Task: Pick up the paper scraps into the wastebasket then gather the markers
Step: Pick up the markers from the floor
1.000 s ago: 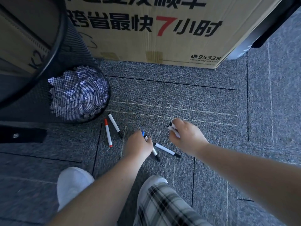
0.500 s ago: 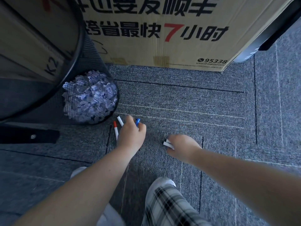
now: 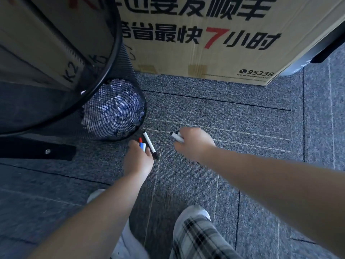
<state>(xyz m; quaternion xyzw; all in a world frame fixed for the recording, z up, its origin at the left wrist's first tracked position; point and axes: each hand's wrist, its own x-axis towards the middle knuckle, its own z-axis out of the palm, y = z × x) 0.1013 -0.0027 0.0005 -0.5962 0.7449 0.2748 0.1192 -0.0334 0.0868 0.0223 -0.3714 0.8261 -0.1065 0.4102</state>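
Note:
My left hand [image 3: 138, 159] is closed around a blue-capped marker [image 3: 143, 146], with a red-capped marker [image 3: 140, 140] poking out beside it. A white marker with a black cap [image 3: 150, 144] lies on the carpet just right of that hand, touching its fingers. My right hand [image 3: 194, 143] is closed on two white markers [image 3: 177, 137] whose ends stick out to the left. The black mesh wastebasket [image 3: 119, 53] stands at the left, with crumpled paper scraps [image 3: 113, 109] showing through its mesh at the bottom.
A large cardboard box [image 3: 205, 58] with printed characters stands behind on the grey carpet [image 3: 233, 118]. A dark flat bar [image 3: 37, 149] lies at the left. My white shoe [image 3: 194, 212] and a plaid trouser leg [image 3: 197, 240] are at the bottom.
My left hand moved left toward the basket with the blue marker and took in the red one. My right hand picked up the second marker and shifted toward the middle.

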